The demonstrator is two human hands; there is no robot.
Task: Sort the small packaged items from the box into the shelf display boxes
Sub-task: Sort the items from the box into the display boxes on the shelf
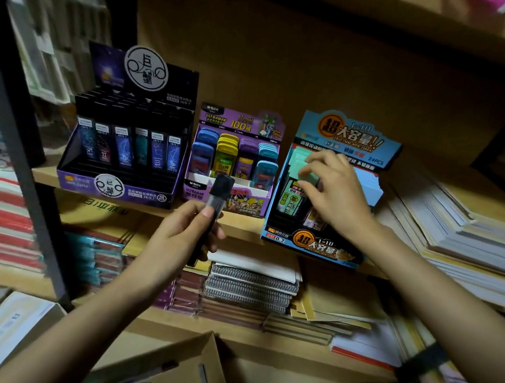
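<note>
Three display boxes stand on the wooden shelf: a black-and-purple one [118,187] at the left with dark lead cases, a purple one [202,193] in the middle with coloured cases, a blue one [325,251] at the right. My left hand [178,240] grips a slim black-capped lead case [219,193] upright in front of the purple box. My right hand [335,195] reaches into the blue box and pinches a pale green case [309,177] among the packs there.
An open cardboard box [189,364] sits below, near the bottom edge. Spiral notebooks [249,288] and book stacks fill the lower shelf. Paper piles [459,237] lie right of the blue box. A dark metal post [22,143] stands at the left.
</note>
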